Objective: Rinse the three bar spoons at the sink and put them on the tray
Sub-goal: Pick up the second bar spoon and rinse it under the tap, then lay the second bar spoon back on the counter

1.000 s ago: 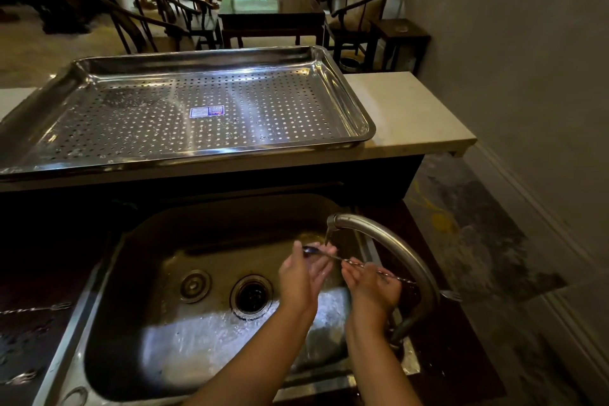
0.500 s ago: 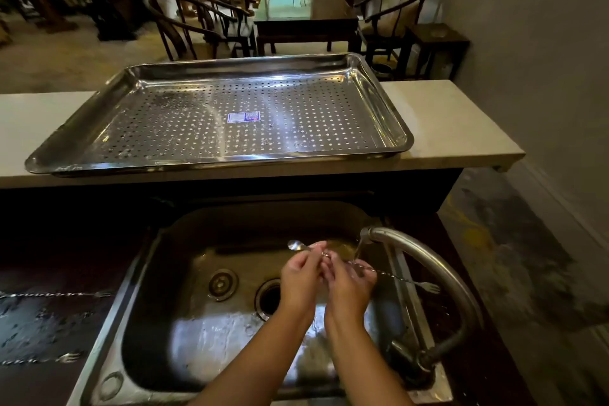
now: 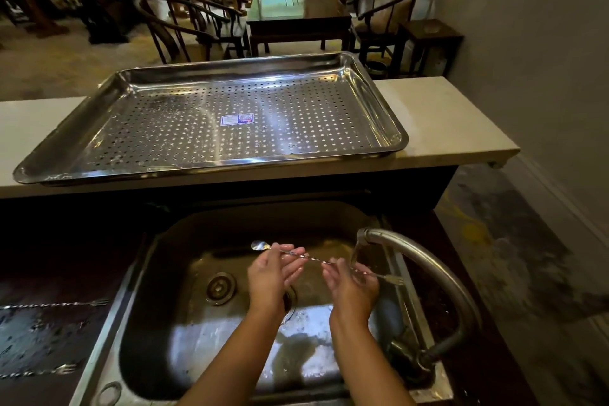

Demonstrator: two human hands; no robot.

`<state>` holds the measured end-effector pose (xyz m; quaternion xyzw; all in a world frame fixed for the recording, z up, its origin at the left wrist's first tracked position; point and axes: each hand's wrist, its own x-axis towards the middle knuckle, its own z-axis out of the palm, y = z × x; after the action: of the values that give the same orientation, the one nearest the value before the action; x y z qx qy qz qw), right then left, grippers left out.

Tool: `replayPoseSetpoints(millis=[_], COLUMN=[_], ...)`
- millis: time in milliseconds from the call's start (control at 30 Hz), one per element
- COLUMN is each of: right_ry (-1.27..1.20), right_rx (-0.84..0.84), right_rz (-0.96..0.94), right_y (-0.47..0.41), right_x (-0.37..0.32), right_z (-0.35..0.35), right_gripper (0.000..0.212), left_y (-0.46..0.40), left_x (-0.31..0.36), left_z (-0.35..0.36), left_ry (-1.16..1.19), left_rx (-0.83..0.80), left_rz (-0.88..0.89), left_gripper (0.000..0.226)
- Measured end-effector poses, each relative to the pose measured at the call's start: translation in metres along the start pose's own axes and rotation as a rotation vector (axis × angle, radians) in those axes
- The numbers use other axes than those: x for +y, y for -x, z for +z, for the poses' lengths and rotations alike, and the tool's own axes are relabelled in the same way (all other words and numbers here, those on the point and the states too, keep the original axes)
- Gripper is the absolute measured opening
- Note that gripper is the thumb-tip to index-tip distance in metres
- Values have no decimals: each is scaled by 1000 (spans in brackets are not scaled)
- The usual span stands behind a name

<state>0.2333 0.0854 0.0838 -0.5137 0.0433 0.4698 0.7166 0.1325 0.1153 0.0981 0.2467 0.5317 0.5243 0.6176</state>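
Note:
A long twisted bar spoon (image 3: 313, 258) lies level across both of my hands over the steel sink (image 3: 184, 353). Its bowl points left and its fork end points right. My left hand (image 3: 272, 273) holds it near the bowl. My right hand (image 3: 351, 287) holds it near the fork end, under the water running from the curved faucet (image 3: 425, 262). Two more bar spoons lie on the wet dark counter at the left, one (image 3: 56, 304) farther back and one (image 3: 43, 371) nearer. The perforated steel tray (image 3: 375, 99) sits on the pale raised ledge behind the sink with nothing in it.
The sink has a drain (image 3: 220, 288) left of my hands. The pale ledge (image 3: 445, 115) ends at the right, with floor beyond. Dark chairs (image 3: 184, 26) and a table (image 3: 296, 6) stand behind the ledge. A wall runs along the right.
My hands have slid apart along the spoon, the right one moving toward the fork end under the water. The camera has tilted up a little.

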Motion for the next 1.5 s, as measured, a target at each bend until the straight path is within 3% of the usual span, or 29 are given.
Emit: replayPoseSetpoints(millis=[133,233,333,500,567,700,900,1200,1500], right_ry=[39,302,451,642,591,511,858,755,720], right_rx=[61,-32,-251,-210,-220,-245,-283,-465,-665], right_rz=[-80,-86,-9,-108,-102,-46,-179,-36,164], right_y=[-11,-16,-10,-8,-9,-9,-6,23,99], right_x=[-12,-19,-17,-21,-26,-30,-20,27,124], right_z=[-19,-32,-33,-30,-30,-30,-27,18,95], right_gripper=[34,6,9,15,7,21,18,5,6], left_y=[-10,-16,-16,-11,-9,-6,0,-18,-57], left_x=[9,17,16,14,14,13,18,56,107], left_z=[-27,-47,-52,-56,-58,-64,-80,-152,-287], left_ry=[8,35,63,92,107,129,164,342,530], left_rx=[133,186,184,166,152,142,149,195,399], left_rz=[35,56,49,45,28,-4,-81,-127,-53], left_gripper=[31,32,33,32,32,31,29,27,19])
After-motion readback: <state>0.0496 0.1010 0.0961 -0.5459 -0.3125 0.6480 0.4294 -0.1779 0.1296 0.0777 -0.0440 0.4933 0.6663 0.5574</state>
